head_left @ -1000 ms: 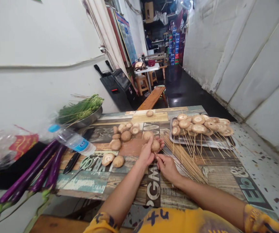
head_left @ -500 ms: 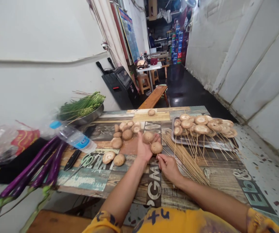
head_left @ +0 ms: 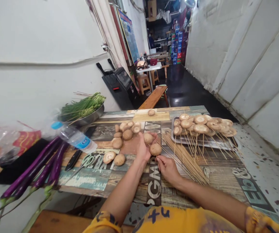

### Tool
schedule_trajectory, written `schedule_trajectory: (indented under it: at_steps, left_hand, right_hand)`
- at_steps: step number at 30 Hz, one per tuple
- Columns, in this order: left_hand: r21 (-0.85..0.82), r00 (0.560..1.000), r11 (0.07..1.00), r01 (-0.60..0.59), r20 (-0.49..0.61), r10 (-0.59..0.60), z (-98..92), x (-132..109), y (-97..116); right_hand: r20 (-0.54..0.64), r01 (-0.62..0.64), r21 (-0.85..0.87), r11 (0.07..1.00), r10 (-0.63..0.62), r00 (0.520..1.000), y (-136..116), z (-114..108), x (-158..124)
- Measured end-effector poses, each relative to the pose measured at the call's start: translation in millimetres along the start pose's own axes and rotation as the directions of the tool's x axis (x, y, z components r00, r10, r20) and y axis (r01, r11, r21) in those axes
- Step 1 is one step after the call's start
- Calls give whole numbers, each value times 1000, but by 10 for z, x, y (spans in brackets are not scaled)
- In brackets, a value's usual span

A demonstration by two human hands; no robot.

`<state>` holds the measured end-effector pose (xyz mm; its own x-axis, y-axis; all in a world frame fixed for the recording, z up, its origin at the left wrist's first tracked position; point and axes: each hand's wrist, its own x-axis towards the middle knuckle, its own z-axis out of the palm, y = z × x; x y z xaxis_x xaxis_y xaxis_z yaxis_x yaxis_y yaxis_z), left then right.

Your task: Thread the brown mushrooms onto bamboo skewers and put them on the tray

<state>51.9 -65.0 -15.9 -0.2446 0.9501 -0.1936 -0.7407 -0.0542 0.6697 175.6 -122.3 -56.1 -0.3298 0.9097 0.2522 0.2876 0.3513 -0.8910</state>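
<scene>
Above the multicoloured plank-patterned table, your left hand cups 2 round brown mushrooms, likely bracing; your right hand pinches something unclear.

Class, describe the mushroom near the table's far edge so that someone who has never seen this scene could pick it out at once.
Start with the wood-patterned table in the foreground. Go to its far edge, just this side of the wooden bench beyond it. The brown mushroom there lies alone, apart from the clustered loose mushrooms and the skewered mushrooms.
</scene>
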Motion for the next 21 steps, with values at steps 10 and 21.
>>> schedule_trajectory:
  at_steps: [10, 21]
  left_hand:
    - [-81, 990, 987, 140, 39, -137, 62, -53, 62]
    - [-120, 987, 980, 157, 59, -151, 22, -26, 209]
  right_hand:
    - [-19, 5, 17, 1000, -4, 1000, 4, -16, 59]
    - [17, -4, 16, 1000, 4, 1000, 14, -6, 57]
